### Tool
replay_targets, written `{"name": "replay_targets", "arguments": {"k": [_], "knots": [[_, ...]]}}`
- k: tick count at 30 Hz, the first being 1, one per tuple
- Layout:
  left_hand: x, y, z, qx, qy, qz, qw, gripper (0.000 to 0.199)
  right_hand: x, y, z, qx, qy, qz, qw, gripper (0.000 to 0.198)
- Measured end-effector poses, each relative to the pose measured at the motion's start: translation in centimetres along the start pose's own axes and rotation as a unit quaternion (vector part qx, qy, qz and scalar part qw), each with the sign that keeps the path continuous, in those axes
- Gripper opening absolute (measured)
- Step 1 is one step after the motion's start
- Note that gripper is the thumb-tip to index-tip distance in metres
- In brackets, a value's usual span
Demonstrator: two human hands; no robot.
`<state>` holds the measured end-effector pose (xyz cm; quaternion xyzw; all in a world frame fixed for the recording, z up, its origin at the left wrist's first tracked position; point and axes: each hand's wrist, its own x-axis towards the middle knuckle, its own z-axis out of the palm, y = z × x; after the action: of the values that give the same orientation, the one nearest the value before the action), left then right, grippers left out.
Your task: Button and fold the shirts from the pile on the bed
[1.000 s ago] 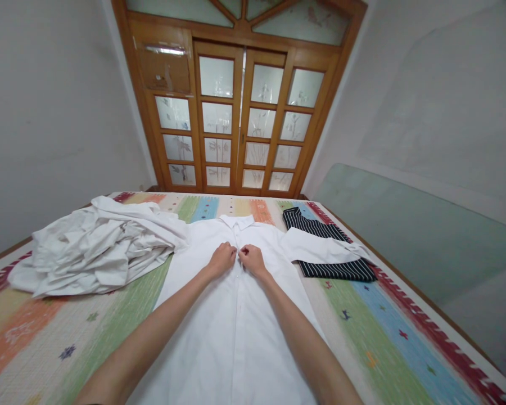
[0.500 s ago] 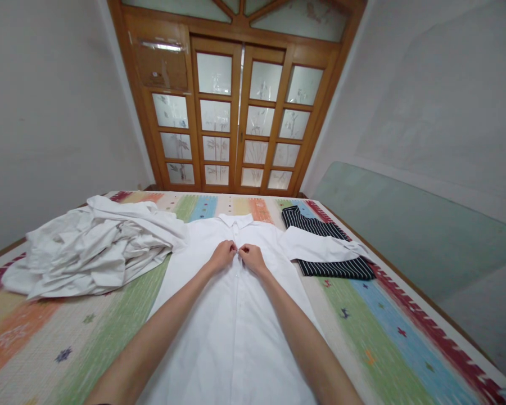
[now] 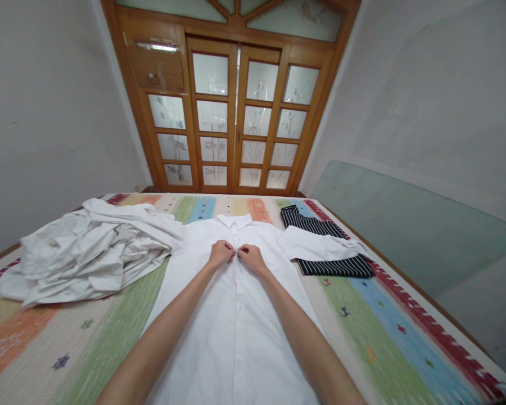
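Observation:
A white shirt lies spread front side up, its collar pointing away from me and its button placket running down the middle. On the upper chest, my left hand pinches the placket from the left side. My right hand pinches the same strip from the right, its fingertips almost meeting those of the left. Whatever button sits between the fingers is too small and covered to see. The shirt's right-hand sleeve stretches across a folded black garment with white stripes.
A crumpled heap of white cloth lies at the left, against the shirt's other sleeve. Everything rests on a bed with a colourful striped cover. A pale green panel leans along the right wall. Wooden glazed doors stand beyond.
Both hands stay pinched at the same spot on the placket, with only slight finger movement. The view has shifted a little. The garments lie as before.

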<state>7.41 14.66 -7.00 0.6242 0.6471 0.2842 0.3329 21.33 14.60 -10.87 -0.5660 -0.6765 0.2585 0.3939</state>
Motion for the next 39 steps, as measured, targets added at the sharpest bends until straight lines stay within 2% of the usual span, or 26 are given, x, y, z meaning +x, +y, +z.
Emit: {"name": "replay_targets", "arguments": {"k": [4,8,10,14,21,28,34,39], "knots": [[0.2,-0.3,-0.1,-0.049,-0.003,-0.039,0.998,0.006,-0.1,0.0,0.1,0.004,0.003,0.002,1.0,0.014],[0.2,-0.2,-0.3,-0.078,-0.002,-0.05,0.996,0.007,0.1,0.3,0.3,0.026,0.0,0.008,1.0,0.012],[0.0,-0.1,-0.4,-0.084,-0.005,-0.048,0.995,0.006,0.1,0.4,0.4,0.034,-0.002,0.012,0.999,0.012],[-0.4,-0.1,-0.6,-0.075,-0.009,-0.023,0.997,0.016,0.2,0.4,0.3,0.031,-0.003,0.013,0.999,0.014],[-0.1,-0.2,-0.5,-0.052,-0.004,-0.036,0.998,0.009,0.1,0.0,0.0,0.037,-0.016,0.014,0.999,0.019],[-0.1,-0.2,0.0,-0.041,0.016,-0.016,0.999,0.015,0.2,0.1,0.1,0.034,0.007,0.015,0.999,0.014],[0.1,-0.8,0.6,-0.059,0.004,-0.006,0.998,0.017,0.1,0.2,0.2,0.025,0.026,0.016,0.999,0.011],[0.3,-1.3,0.8,-0.064,-0.013,-0.011,0.998,0.017,0.4,0.5,0.3,0.019,-0.005,0.011,1.0,0.009]]}}
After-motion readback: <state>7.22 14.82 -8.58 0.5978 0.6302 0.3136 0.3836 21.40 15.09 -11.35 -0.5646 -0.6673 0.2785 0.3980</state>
